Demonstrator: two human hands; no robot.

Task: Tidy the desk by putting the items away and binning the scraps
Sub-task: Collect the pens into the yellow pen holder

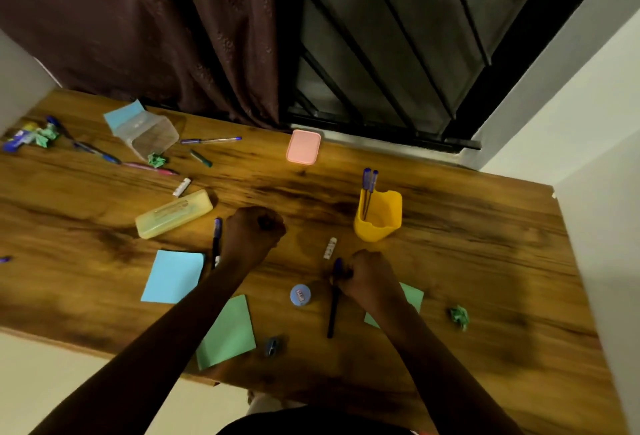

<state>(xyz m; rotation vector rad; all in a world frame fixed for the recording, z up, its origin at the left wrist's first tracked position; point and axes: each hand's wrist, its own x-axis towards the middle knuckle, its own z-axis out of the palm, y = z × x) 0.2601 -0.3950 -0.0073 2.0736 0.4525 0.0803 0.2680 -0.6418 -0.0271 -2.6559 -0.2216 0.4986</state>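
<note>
1. Two bare hands work over the wooden desk [450,226]; nearest the person lie a green sticky note [227,334], a small blue sharpener [272,346] and a round blue lidded sharpener [300,295].
2. The right hand [367,278] is curled closed around a dark pen [334,299], gripping it near its blue upper end while the barrel points back toward the person; a second green note [414,296] lies partly under that wrist.
3. A crumpled green paper scrap [460,316] sits well to the right, near the desk's edge.
4. The left hand [254,232] is balled into a fist; whether it encloses anything cannot be told. Just beside it lie a blue-capped pen [216,242] and a blue sticky note [173,277].
5. A small white tube [330,248] lies between the hands, near a yellow pen holder [379,216] with two blue pens standing in it.
6. Further off: a yellow pencil case [174,213], a pink lidded box [303,147], and a clear container [149,134] on its side among scattered pens and green scraps.
</note>
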